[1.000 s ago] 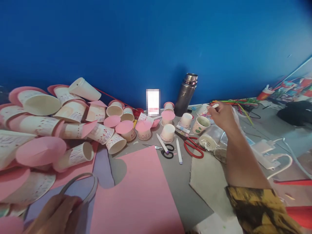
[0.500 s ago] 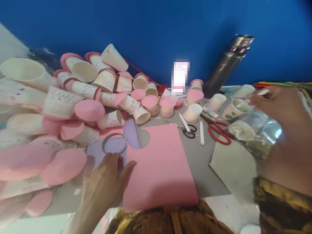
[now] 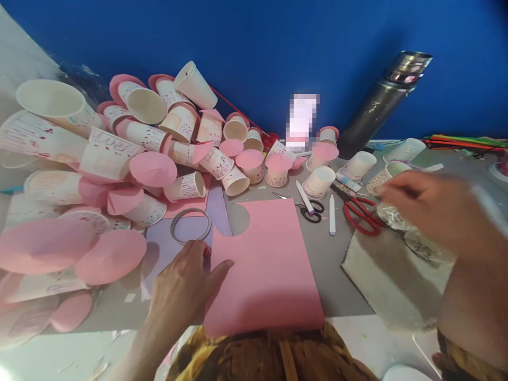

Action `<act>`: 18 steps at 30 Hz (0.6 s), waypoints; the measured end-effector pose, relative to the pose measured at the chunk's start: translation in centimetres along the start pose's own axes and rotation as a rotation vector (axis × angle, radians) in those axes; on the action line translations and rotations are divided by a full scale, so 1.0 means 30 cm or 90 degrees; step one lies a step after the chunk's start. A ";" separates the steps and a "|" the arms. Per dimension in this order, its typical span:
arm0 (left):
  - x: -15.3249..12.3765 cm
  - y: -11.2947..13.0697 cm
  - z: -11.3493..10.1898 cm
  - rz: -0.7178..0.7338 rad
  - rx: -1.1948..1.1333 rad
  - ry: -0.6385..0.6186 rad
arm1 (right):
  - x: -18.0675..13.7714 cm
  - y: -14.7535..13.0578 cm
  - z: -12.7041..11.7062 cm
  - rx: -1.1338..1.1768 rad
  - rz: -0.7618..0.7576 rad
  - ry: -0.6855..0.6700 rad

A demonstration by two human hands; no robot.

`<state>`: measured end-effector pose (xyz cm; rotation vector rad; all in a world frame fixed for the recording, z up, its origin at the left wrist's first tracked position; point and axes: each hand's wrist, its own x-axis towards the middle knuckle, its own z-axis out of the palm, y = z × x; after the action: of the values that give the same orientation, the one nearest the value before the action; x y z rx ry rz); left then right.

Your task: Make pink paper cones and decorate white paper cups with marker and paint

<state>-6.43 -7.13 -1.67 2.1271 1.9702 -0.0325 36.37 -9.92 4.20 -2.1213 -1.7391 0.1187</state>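
Observation:
My left hand (image 3: 186,283) rests on a pink paper sheet (image 3: 262,264), its thumb spread across the sheet and its fingertips by a grey ring (image 3: 191,226). The sheet has a round bite cut from its upper left corner. Lilac paper (image 3: 159,248) lies under the ring. On the right, my right hand (image 3: 424,206), blurred, is closed over a clear plastic bag (image 3: 391,216). A white marker's end (image 3: 433,168) juts out behind its knuckles; the front part is hidden. A patterned paper cup (image 3: 377,182) stands just beyond the fingers.
Decorated paper cups (image 3: 141,140) with pink cone hats pile up on the left. Red-handled scissors (image 3: 361,214), black-handled scissors (image 3: 313,211) and a white marker (image 3: 332,216) lie right of the sheet, near a pale cloth (image 3: 391,275). A dark flask (image 3: 384,100) leans at the blue wall.
My right hand has moved down and to the left, away from the cup with green spots, and blurs. My left hand stays on the pink sheet. The view has shifted slightly.

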 end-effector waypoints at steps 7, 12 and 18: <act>-0.005 -0.007 0.030 0.020 -0.094 -0.009 | -0.092 -0.233 0.195 -0.157 -0.006 -0.213; -0.007 -0.015 0.030 0.022 -0.173 0.023 | -0.136 -0.259 0.219 -0.087 -0.041 -0.326; -0.044 -0.008 -0.029 0.013 -0.376 0.190 | -0.124 -0.262 0.214 0.032 -0.029 -0.317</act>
<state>-6.90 -8.23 -0.61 1.8248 1.7952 0.8078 26.27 -10.73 0.38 -2.1350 -2.0196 0.7228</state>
